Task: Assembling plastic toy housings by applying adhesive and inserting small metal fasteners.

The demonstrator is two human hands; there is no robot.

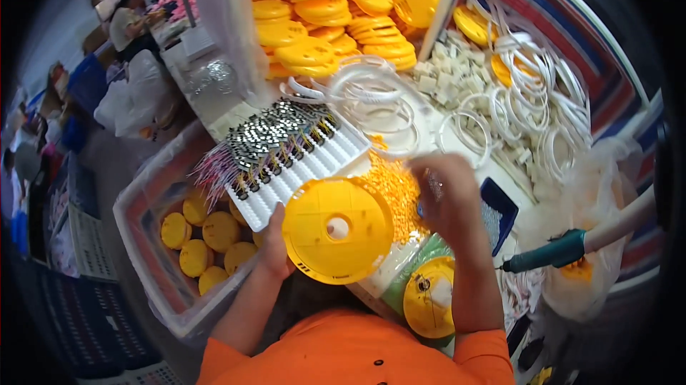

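Note:
My left hand (274,248) grips the left rim of a round yellow plastic cover (350,203), which has a hole through its middle. The cover is held up in front of my chest, its flat face toward me. Over a heap of small orange-yellow plastic pieces (389,181), to the right of the cover, is my right hand (449,195). Its fingers are curled together, and whatever they hold is hidden. Below that forearm lies a second yellow round part (421,306) with small pieces fitted inside, on a green surface.
A white ribbed tray (286,185) carries several wired metal-faced parts. Left stands a lined bin (153,278) with yellow round units. Yellow covers (329,6) are stacked behind. White rings (518,92), a blue tray (498,206) and a green-handled electric screwdriver (547,250) are right. A person (132,24) sits far left.

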